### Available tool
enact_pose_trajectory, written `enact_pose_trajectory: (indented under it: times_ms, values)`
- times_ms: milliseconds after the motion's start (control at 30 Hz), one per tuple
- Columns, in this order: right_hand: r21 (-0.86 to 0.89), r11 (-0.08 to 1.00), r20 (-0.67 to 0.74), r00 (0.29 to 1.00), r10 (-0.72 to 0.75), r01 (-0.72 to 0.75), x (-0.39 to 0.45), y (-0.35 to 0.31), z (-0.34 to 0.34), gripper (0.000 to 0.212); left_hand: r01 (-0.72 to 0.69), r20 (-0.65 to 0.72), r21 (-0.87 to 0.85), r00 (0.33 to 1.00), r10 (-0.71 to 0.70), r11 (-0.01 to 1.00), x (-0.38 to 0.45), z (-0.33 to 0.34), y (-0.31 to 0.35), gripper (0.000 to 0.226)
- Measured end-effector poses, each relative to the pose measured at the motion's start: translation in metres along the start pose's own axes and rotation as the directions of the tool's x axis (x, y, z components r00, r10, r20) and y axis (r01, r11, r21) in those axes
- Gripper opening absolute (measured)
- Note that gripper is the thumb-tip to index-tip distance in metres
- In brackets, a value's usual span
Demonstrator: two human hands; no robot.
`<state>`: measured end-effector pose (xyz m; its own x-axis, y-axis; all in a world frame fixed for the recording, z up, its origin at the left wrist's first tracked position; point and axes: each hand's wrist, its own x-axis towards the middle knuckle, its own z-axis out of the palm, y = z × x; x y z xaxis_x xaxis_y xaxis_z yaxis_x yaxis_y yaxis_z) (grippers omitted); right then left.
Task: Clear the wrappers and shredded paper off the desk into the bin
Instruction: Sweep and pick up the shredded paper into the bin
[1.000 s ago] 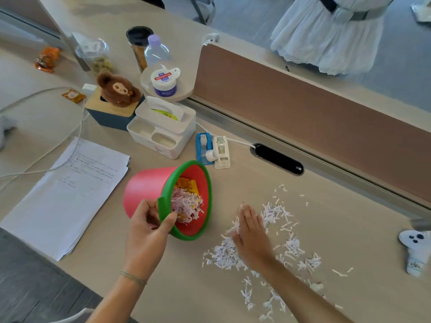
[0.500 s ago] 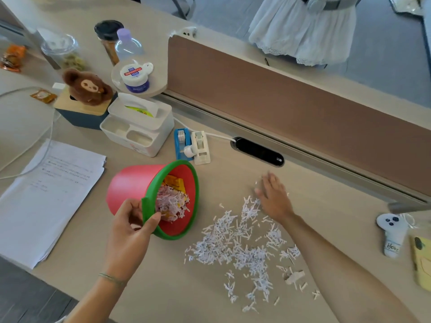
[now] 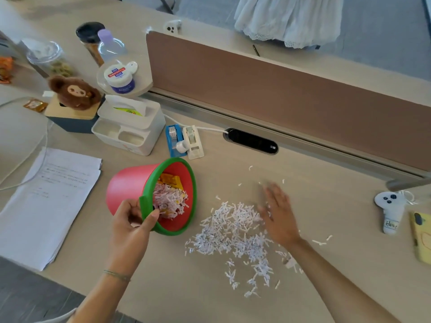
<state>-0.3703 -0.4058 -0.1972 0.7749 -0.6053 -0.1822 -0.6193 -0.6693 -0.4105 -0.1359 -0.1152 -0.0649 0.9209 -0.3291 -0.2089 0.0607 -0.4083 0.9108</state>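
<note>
A small red bin with a green rim (image 3: 130, 185) lies tipped on the desk, mouth facing right, with shredded paper and a yellow wrapper (image 3: 171, 180) inside. My left hand (image 3: 130, 226) grips its rim at the lower left, thumb inside. A loose pile of white shredded paper (image 3: 231, 231) lies on the desk just right of the bin. My right hand (image 3: 278, 213) rests flat and blurred against the pile's right side, fingers spread and pointing away from me, holding nothing. A few stray shreds (image 3: 323, 241) lie farther right.
Stacked printed sheets (image 3: 44, 201) lie left of the bin. Behind it stand a white tissue box (image 3: 130, 129), two tape dispensers (image 3: 184, 141) and a plush toy on a box (image 3: 72, 89). A brown divider (image 3: 291, 96) bounds the back. A white controller (image 3: 389, 210) and yellow phone (image 3: 423, 236) sit at right.
My right hand reached to the far side of the shreds, then came back toward me, pushing the pile leftward toward the bin. The left hand keeps the bin tipped.
</note>
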Motion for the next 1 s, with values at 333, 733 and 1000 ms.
enact_pose_trajectory:
  times_ms: [333,733,1000]
  values:
    - [-0.093,0.991,0.099,0.989,0.107,-0.098,-0.01,-0.019,0.046,0.071,0.013,0.014,-0.002,1.0,-0.013,1.0,-0.008,0.001,0.006,0.024]
    - [0.034,0.864,-0.152,0.852,0.5,-0.502,-0.116,0.029,0.042,0.074,0.004,0.071,-0.012,0.997,-0.003,1.0,-0.004,0.009,0.004,0.021]
    - [0.032,0.967,-0.121,0.959,0.255,-0.253,-0.08,-0.05,0.074,0.072,-0.039,0.128,0.029,0.991,0.035,0.999,-0.005,-0.004,0.0,0.019]
